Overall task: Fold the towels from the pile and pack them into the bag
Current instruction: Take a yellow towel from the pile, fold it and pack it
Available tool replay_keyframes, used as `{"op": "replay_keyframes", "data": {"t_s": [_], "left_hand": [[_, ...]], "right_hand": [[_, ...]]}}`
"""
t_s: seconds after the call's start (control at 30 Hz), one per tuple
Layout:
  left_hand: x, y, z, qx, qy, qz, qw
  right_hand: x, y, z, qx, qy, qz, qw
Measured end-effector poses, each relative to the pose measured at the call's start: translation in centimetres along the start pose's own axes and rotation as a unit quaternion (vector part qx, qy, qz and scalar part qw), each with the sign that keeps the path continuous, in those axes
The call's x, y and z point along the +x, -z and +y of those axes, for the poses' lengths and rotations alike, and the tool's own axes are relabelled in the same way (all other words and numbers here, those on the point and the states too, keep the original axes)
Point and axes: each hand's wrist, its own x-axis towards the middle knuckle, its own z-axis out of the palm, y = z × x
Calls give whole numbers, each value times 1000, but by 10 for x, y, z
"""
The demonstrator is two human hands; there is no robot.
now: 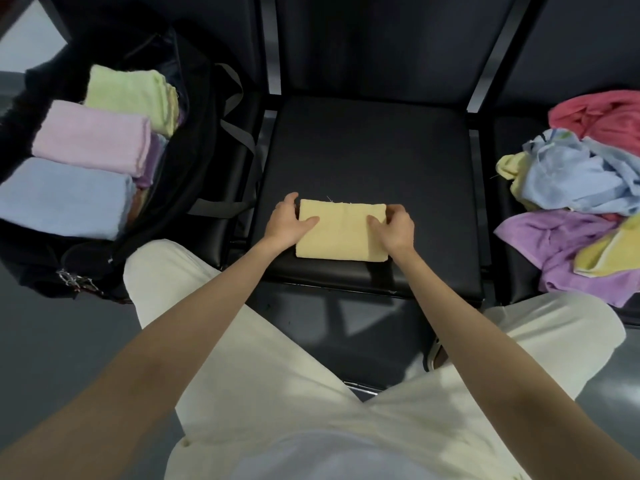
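Closest to the camera you've got the person's cream trousers (284, 382) and both bare forearms reaching out over the front edge of a black padded seat (367, 157). Right at that front edge, roughly centered, sits a folded yellow towel (341, 233), a neat rectangle lying flat. The left hand (289, 221) is on the towel's left end, thumb lying on top and fingers curled round the far left corner, so it's grasping the towel. The right hand (396, 225) does the same on the right end, thumb on top, fingers wrapped over the far right corner, also grasping it. Over to the left, on the next seat, there's an open black bag (194, 161) with folded towels already packed in a row: a blue towel (65, 195) nearest, then a pink towel (93, 136), then a green towel (131, 95) farthest back. On the right-hand seat is the unfolded pile (581, 195), all crumpled together: purple and yellow stuff at the near side, light blue in the middle, and a red one at the far edge.
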Motion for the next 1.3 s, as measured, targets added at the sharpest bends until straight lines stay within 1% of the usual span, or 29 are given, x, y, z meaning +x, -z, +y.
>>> {"op": "replay_keyframes", "data": {"t_s": [0.07, 0.13, 0.27, 0.33, 0.4, 0.47, 0.57, 0.67, 0.77, 0.87, 0.97, 1.07, 1.13, 1.2, 1.3], "left_hand": [[-3, -5, -5, 26, 28, 23, 999], [-7, -9, -5, 50, 55, 31, 997], [-7, -14, -2, 55, 70, 20, 996], [-8, -13, 0, 21, 70, 17, 997], [-13, -5, 1, -26, 66, 19, 997], [-16, 9, -3, -71, 67, 39, 994], [-15, 47, -17, -120, 73, 102, 985], [-5, 108, -30, -133, 54, 169, 975], [15, 179, -33, -113, 18, 230, 966], [43, 252, -29, -72, -3, 277, 958], [76, 315, -30, -17, -21, 306, 952], [109, 360, -37, 22, -27, 324, 945], [128, 380, -44, 32, -28, 328, 944], [148, 393, -52, 34, -26, 329, 943], [170, 400, -66, 41, -2, 332, 942]], "right_hand": [[-2, -3, 4, -67, -7, 7, 998], [-6, -5, 6, -122, -15, -4, 992], [-14, -8, -4, -149, -2, -13, 989], [-16, -11, -9, -145, 13, -8, 989], [-19, -15, -19, -92, 25, -18, 995], [-24, -22, -35, -33, 37, -35, 998], [-29, -35, -75, 21, 76, -57, 995], [-27, -55, -128, 86, 115, -93, 985], [-17, -78, -190, 143, 140, -144, 969], [-3, -106, -256, 179, 157, -166, 957], [11, -137, -318, 201, 157, -181, 950], [27, -171, -364, 221, 132, -189, 948], [37, -195, -383, 230, 115, -184, 949], [47, -217, -396, 223, 122, -172, 952], [58, -244, -403, 213, 129, -170, 954]]}}
